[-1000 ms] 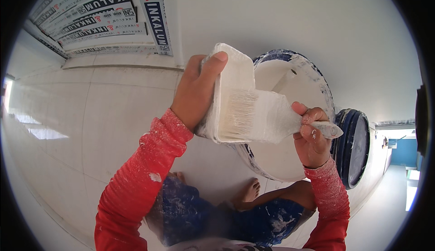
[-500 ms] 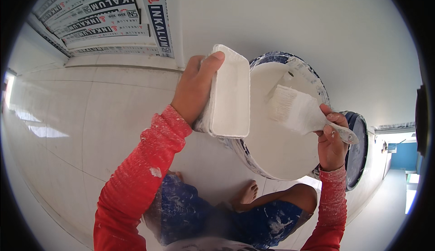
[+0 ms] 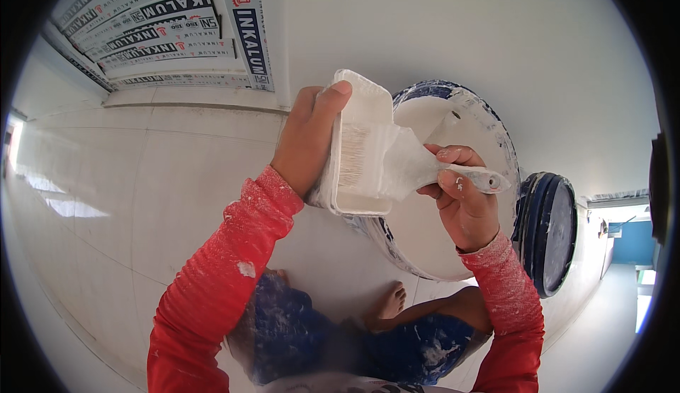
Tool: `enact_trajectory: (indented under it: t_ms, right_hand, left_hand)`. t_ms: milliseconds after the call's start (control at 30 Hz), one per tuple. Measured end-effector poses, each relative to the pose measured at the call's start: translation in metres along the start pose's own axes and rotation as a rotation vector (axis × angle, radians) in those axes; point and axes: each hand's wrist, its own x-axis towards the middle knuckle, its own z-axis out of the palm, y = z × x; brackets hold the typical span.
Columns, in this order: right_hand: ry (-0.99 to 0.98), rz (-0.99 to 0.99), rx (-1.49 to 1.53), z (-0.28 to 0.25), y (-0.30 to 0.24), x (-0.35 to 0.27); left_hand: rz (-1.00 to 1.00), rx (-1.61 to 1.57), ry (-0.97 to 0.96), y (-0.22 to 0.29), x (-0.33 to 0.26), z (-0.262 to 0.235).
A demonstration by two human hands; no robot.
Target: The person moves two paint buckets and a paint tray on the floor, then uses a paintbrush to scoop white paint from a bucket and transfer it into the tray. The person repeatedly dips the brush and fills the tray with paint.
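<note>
My left hand (image 3: 306, 134) grips a white rectangular paint tray (image 3: 365, 102) by its left side, thumb over the rim. In my right hand (image 3: 464, 198) is a wide paintbrush (image 3: 407, 163), held by its pale, paint-smeared handle. The brush's bristles lie over the inside of the tray; whether they press on its bottom I cannot tell. Beneath and to the right stands a large round bucket (image 3: 506, 145) of white paint (image 3: 432, 240), its dark blue rim coated with paint. The tray overlaps the bucket's left edge.
A dark blue lidded bucket (image 3: 556, 233) stands right of the paint bucket. Behind them rises a white wall (image 3: 453, 31). At the far left is a panel (image 3: 156, 28) covered in printed film. Pale tiles (image 3: 106, 180) cover the floor, and my bent legs (image 3: 425, 336) are close below.
My right hand has moved left with the paintbrush, from above the paint bucket to over the tray. My left hand and the tray have stayed nearly still.
</note>
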Motion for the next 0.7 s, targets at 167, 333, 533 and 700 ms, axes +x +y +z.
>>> enact_trajectory:
  t_ms: [167,333,533,700]
  right_hand:
    - [0.031,-0.008,-0.073,-0.012,-0.011,-0.019]
    - [0.084,-0.037,-0.064,-0.028,-0.016,-0.036]
    - [0.289,-0.028,-0.234,-0.059,-0.024,-0.063]
    - [0.325,-0.099,-0.417,-0.066,-0.043,-0.071]
  left_hand:
    - [0.027,-0.036,-0.016,0.006,-0.003,0.002]
    - [0.021,-0.078,-0.009,0.014,-0.011,0.006]
    - [-0.001,-0.059,0.025,0.021,-0.016,0.008]
    - [0.009,-0.039,0.033,0.023,-0.017,0.007]
